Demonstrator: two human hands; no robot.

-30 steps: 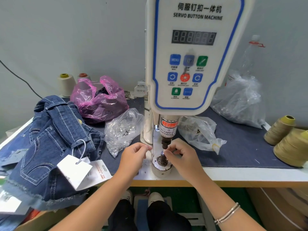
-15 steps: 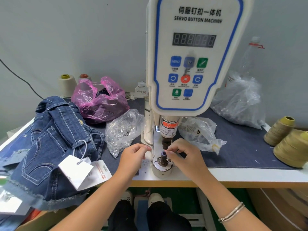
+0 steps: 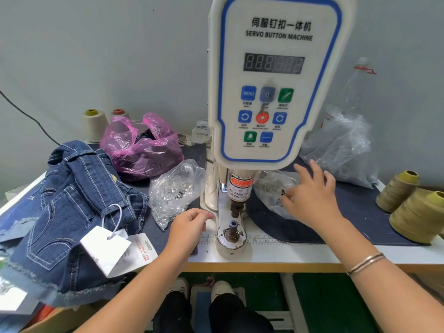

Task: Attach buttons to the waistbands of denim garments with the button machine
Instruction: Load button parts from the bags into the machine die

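The right hand (image 3: 310,200) is now moved from the round metal die (image 3: 231,233) to the clear plastic bag (image 3: 274,191), fingers released; the left hand (image 3: 189,227) is kept loosely curled, grasping nothing, beside blue denim shorts (image 3: 72,212).

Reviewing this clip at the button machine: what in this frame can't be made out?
Head view only:
- Whether the right hand pinches a button: a small dark speck sits at its fingertips, too small to identify.
- Contents of the clear bag it reaches into: hidden by crinkled plastic.
- What the left hand holds, if anything: its curled fingers face away.
- The display digits: unlit, unreadable.
- The denim garments: cut off by the left edge.
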